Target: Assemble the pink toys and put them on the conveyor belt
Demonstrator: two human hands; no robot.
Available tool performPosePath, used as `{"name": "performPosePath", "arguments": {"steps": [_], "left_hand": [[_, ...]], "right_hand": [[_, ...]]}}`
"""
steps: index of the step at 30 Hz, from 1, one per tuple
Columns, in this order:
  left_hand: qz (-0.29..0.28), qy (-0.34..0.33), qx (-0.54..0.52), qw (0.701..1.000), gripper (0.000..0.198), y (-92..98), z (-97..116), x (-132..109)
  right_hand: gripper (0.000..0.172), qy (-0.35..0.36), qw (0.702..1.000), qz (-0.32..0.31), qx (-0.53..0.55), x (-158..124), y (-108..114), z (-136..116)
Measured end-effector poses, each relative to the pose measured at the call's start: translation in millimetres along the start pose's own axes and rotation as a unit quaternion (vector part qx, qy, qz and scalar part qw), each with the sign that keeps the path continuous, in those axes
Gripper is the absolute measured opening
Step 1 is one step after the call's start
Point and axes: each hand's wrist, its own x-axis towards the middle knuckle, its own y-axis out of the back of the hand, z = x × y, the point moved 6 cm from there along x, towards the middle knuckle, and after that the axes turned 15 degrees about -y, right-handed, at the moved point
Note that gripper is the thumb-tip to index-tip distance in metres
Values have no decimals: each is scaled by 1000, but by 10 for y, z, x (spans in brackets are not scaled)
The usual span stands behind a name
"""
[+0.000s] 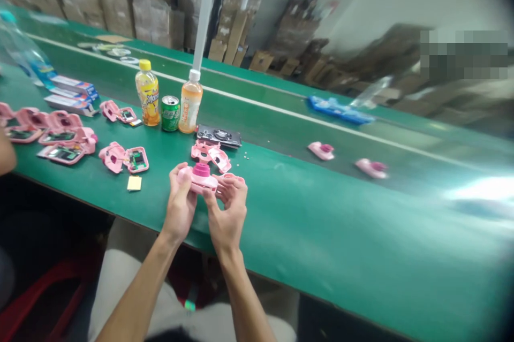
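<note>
A pink toy camera (202, 180) with a darker pink lens barrel is between my hands, just above the near edge of the green table. My left hand (179, 211) grips one end of it, thumb on top. At the other end, my right hand (228, 216) has its thumb against the lower edge and its fingers curled behind. Another pink casing part (233, 176) shows behind my right fingers; I cannot tell whether they touch it. Just beyond lie opened pink shell pieces (205, 153) and a dark, phone-like device (219, 136). Small bits are scattered beside them.
Opened pink cameras with circuit boards (137, 160) lie to the left, near a yellow pad (134, 183). A yellow-capped bottle (148, 93), green can (170, 113) and orange bottle (190, 102) stand behind. Two pink cameras (321, 150) and a blue tray (340, 109) lie on the right.
</note>
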Motion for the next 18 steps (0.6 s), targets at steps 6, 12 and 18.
{"name": "performPosePath", "arguments": {"steps": [6,12,18], "left_hand": [[-40,18,42,998,53,109,-114,-152],[-139,-121,347,920,67,408,314,-172],[12,-219,782,583,86,1057,1040,310]], "right_hand": [[33,-148,973,-173,-40,-84,-26,34],[42,-92,972,-129,-173,417,592,29],[39,2,912,144,-384,2208,1348,-53]]}}
